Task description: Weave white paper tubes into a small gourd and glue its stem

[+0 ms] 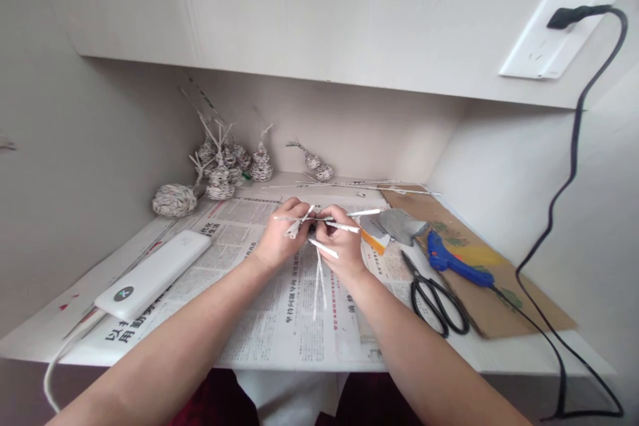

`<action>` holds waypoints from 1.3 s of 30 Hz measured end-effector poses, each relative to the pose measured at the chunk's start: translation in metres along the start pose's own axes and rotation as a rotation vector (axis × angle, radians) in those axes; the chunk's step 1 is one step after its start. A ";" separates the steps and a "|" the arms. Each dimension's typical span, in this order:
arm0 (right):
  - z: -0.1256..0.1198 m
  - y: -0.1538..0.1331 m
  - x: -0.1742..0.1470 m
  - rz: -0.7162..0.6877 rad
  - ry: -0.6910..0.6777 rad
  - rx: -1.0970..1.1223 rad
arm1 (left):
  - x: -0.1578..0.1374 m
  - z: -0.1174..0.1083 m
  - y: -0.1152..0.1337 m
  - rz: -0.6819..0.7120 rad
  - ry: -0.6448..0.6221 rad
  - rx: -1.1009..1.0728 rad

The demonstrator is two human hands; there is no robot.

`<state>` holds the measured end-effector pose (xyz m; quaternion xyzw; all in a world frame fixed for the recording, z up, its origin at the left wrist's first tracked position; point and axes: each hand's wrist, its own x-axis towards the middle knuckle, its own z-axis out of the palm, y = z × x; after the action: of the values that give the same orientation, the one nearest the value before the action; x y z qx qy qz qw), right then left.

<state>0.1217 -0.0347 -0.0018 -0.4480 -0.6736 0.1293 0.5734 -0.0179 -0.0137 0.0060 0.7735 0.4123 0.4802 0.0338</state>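
Observation:
Both my hands meet above the newspaper in the middle of the desk. They grip a bundle of thin rolled paper sticks that fan out in several directions. My left hand is closed on the left side of the bundle. On its right side, my right hand is closed with bent fingers, and white stick ends poke out past it. Some sticks hang down toward me below the hands. The point where the sticks cross is mostly hidden by my fingers.
Woven paper gourds stand at the back left, with a small one further right. A white power bank lies left. To the right are black scissors, a blue glue gun with a black cord, a grey cloth and cardboard.

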 end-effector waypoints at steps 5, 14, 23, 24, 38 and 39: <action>0.003 -0.002 0.000 0.030 -0.016 0.112 | 0.006 -0.001 -0.010 -0.198 0.076 -0.167; 0.003 0.005 0.004 0.206 -0.012 0.292 | 0.015 -0.009 -0.030 -0.628 0.049 -0.751; 0.003 0.000 0.000 0.147 -0.098 0.060 | 0.014 -0.004 -0.042 -0.734 -0.063 -0.924; 0.002 -0.001 -0.001 0.130 -0.108 0.038 | 0.014 -0.005 -0.041 -0.737 -0.088 -0.938; 0.003 -0.007 -0.007 0.000 -0.121 -0.172 | 0.013 -0.008 -0.024 -0.668 -0.159 -0.900; 0.002 -0.008 -0.007 -0.022 -0.136 -0.168 | 0.013 -0.008 -0.023 -0.654 -0.147 -0.872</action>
<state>0.1159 -0.0437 -0.0020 -0.4772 -0.7243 0.0962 0.4883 -0.0359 0.0074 0.0089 0.5510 0.3905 0.5156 0.5273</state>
